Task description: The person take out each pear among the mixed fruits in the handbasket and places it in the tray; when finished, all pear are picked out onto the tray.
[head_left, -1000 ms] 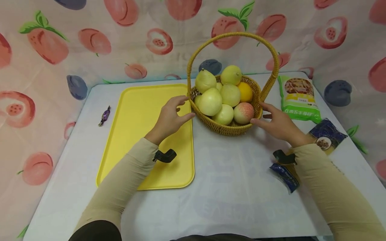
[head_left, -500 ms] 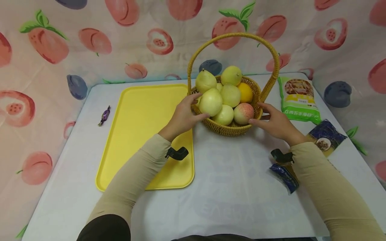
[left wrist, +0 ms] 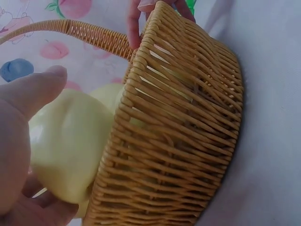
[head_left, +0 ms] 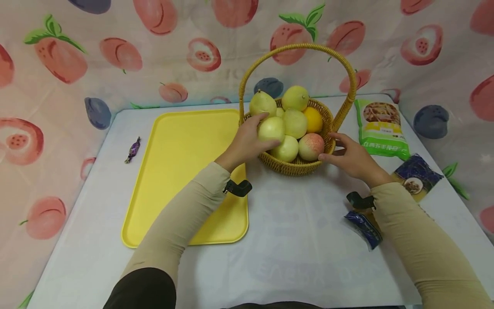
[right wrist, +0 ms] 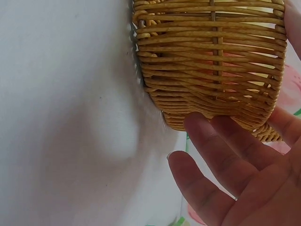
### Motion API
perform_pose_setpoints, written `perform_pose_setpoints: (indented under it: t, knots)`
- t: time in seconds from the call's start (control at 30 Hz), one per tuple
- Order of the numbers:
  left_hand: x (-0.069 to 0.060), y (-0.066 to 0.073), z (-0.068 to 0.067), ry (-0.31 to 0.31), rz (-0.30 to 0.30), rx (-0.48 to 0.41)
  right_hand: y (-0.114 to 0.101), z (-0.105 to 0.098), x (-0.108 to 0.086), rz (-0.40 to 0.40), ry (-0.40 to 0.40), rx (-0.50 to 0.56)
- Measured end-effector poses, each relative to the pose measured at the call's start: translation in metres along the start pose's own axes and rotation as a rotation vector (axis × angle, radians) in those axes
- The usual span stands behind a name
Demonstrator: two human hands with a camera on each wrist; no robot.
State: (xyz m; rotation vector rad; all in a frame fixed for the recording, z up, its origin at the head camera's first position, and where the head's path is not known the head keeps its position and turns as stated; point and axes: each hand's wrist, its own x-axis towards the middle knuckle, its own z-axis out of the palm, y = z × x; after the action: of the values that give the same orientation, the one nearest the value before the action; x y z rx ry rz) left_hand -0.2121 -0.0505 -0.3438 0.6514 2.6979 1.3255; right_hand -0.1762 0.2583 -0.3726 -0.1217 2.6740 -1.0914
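Note:
A wicker basket (head_left: 293,168) with a tall arched handle holds several pale green fruits, an orange (head_left: 313,119) and a peach (head_left: 311,146). My left hand (head_left: 247,139) grips a pale green pear (head_left: 271,128) at the basket's left front, thumb on one side and fingers on the other. In the left wrist view that pear (left wrist: 70,141) sits between thumb and fingers, beside the woven wall. My right hand (head_left: 353,158) holds the basket's right side near the handle's base. In the right wrist view its fingertips (right wrist: 200,125) touch the outer weave.
A yellow tray (head_left: 189,141) lies left of the basket, and a purple wrapped candy (head_left: 133,150) lies beyond it. To the right are a green food bag (head_left: 382,128), a dark blue packet (head_left: 418,174) and a small blue packet (head_left: 364,227). A fruit-print cloth stands behind.
From the basket's left rim, my left hand has moved right and closed around the pear. My right hand stays at the basket's right side, and the basket has not visibly moved.

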Motion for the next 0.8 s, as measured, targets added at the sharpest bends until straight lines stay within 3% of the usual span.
perform_pose_setpoints:
  t: [0.3, 0.57, 0.8]
  knots:
    - [0.011, -0.001, 0.009, -0.043, -0.005, -0.016, 0.001, 0.000, 0.001, -0.005, 0.001, -0.005]
    - [0.011, -0.001, 0.012, -0.029, -0.015, -0.016, 0.000, -0.003, 0.000, -0.002, -0.002, -0.019]
    - [0.006, 0.000, 0.007, -0.004, -0.024, -0.035, -0.002, -0.003, 0.000, 0.005, -0.005, -0.031]
